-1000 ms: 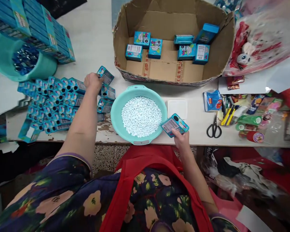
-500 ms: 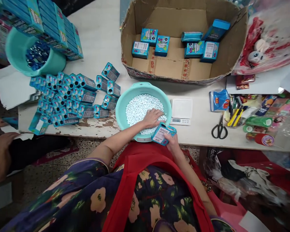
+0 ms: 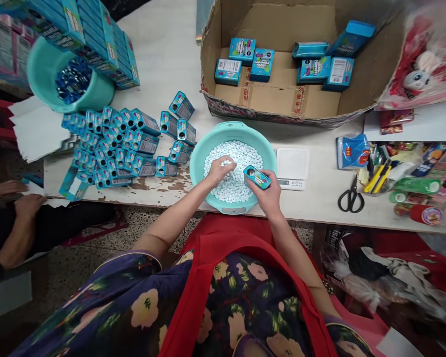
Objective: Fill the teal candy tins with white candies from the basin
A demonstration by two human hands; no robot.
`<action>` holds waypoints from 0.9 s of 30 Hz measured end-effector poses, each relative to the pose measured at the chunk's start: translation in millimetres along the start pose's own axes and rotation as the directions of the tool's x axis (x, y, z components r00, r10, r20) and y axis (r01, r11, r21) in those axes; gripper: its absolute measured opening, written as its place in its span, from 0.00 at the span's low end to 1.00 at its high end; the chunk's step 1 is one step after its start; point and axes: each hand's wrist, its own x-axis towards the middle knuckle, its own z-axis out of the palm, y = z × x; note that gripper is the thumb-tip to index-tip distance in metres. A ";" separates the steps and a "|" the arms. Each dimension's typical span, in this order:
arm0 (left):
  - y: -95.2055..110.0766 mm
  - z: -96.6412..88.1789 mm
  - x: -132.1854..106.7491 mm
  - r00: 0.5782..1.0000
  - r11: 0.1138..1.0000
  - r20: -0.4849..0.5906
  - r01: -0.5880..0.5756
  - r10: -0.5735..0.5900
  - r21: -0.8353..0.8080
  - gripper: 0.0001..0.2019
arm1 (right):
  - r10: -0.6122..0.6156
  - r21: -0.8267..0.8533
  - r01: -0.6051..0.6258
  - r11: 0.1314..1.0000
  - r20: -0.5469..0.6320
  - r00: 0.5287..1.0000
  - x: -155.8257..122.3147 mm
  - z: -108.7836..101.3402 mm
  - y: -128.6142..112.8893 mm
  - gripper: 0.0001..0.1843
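Note:
My right hand (image 3: 269, 195) is wrapped round a small blue candy box (image 3: 257, 177), its printed end with a dark round opening turned up. The box is held over the right part of a turquoise basin (image 3: 196, 166). A thick layer of small white candies (image 3: 232, 191) covers the basin's bottom. Above them, left of the box, my left hand (image 3: 220, 170) is closed with curled fingers, and white candies show at its fingertips. A white kitchen scale (image 3: 292, 166) stands just right of the basin.
Several blue boxes (image 3: 113, 144) crowd the table on the left, beside a basin of blue wrapped pieces (image 3: 72, 82). Behind is a cardboard carton (image 3: 282, 106) with blue packs. Black scissors (image 3: 351, 198) and a yellow cutter (image 3: 378, 177) lie right. Another person's hand (image 3: 28, 204) is at far left.
My left hand has lifted from the candies and closed, moving left. My right hand has raised the box from the near rim to over the candies and turned its end upward.

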 end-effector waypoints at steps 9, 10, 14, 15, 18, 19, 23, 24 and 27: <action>35.4 23.0 -17.7 0.967 0.778 -0.183 -0.250 0.176 -0.577 0.14 | -0.222 -0.295 0.268 0.917 0.181 0.958 6.6 30.5 2.4 0.16; 34.8 23.7 -15.8 0.967 0.780 -0.192 -0.251 0.170 -0.574 0.14 | -0.218 -0.299 0.264 0.917 0.179 0.959 6.1 30.8 1.3 0.17; 36.2 23.2 -9.5 0.977 0.799 -0.178 -0.202 0.121 -0.566 0.16 | -0.229 -0.293 0.264 0.919 0.148 0.962 6.1 29.5 -5.9 0.18; 37.8 22.7 -8.9 0.979 0.799 -0.165 -0.190 0.116 -0.570 0.16 | -0.236 -0.286 0.270 0.919 0.145 0.961 6.5 29.0 -7.7 0.18; 44.2 22.0 -9.6 0.981 0.796 -0.150 -0.191 0.127 -0.575 0.16 | -0.240 -0.265 0.273 0.925 0.152 0.959 8.1 27.6 -11.5 0.17; 46.3 22.1 -10.3 0.979 0.796 -0.152 -0.200 0.137 -0.572 0.16 | -0.240 -0.255 0.272 0.928 0.152 0.959 8.7 27.2 -12.1 0.17; 51.3 25.4 -13.6 0.967 0.793 -0.143 -0.256 0.213 -0.552 0.14 | -0.233 -0.218 0.258 0.941 0.134 0.963 10.8 26.2 -12.7 0.17; 51.6 26.6 -14.1 0.962 0.791 -0.141 -0.273 0.234 -0.547 0.14 | -0.233 -0.214 0.257 0.942 0.134 0.963 11.2 26.3 -12.8 0.17; 50.9 29.4 -14.1 0.944 0.793 -0.157 -0.328 0.289 -0.514 0.13 | -0.229 -0.218 0.253 0.943 0.131 0.965 11.9 27.0 -13.7 0.17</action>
